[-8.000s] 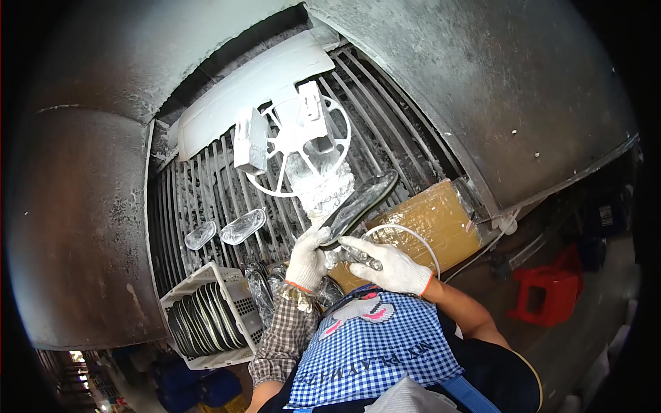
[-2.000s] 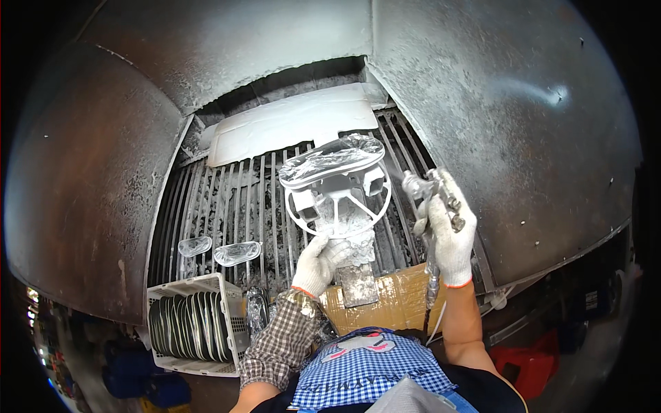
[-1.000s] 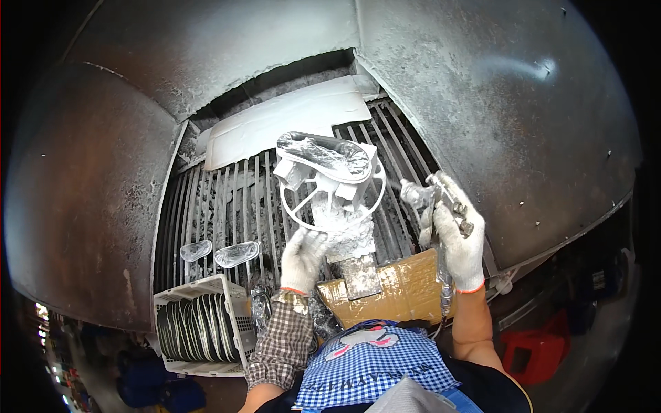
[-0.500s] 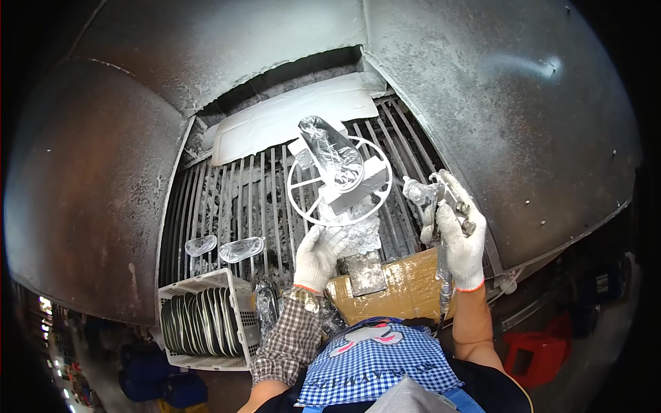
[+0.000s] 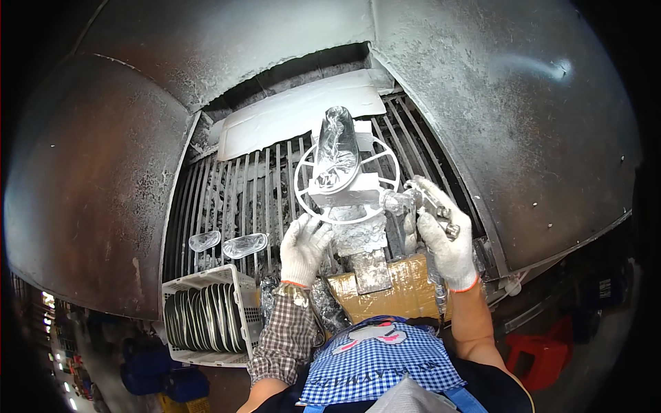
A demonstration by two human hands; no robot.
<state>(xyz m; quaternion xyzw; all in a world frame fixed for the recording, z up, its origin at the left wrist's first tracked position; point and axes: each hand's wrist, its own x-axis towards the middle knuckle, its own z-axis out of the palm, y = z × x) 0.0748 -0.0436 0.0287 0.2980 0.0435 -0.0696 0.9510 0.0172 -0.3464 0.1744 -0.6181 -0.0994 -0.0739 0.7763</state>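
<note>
My left hand (image 5: 304,251), in a white knit glove, is at the near-left rim of a white spoked wheel (image 5: 299,195). Its fingers are loosely apart and hold nothing; whether the tips touch the rim I cannot tell. On blocks over the wheel lies a dark, sole-shaped piece (image 5: 337,148) covered in shiny clear film, its long axis pointing away from me. My right hand (image 5: 451,248), gloved too, is closed around a metal spray gun (image 5: 416,206) coated in pale residue. The gun's front end is close to the wheel's lower-right edge.
Metal bars (image 5: 237,186) form a grate under the wheel, between tall metal booth walls (image 5: 89,193). Two film-covered oval pieces (image 5: 246,245) lie at left, beyond a white crate (image 5: 248,303) of upright dark soles. A taped brown cardboard sheet (image 5: 406,282) lies nearest me.
The wheel has turned clockwise, bringing the sole-shaped piece from slanted to nearly straight. My right hand has moved the spray gun left, nearer the wheel. My left hand has shifted slightly left.
</note>
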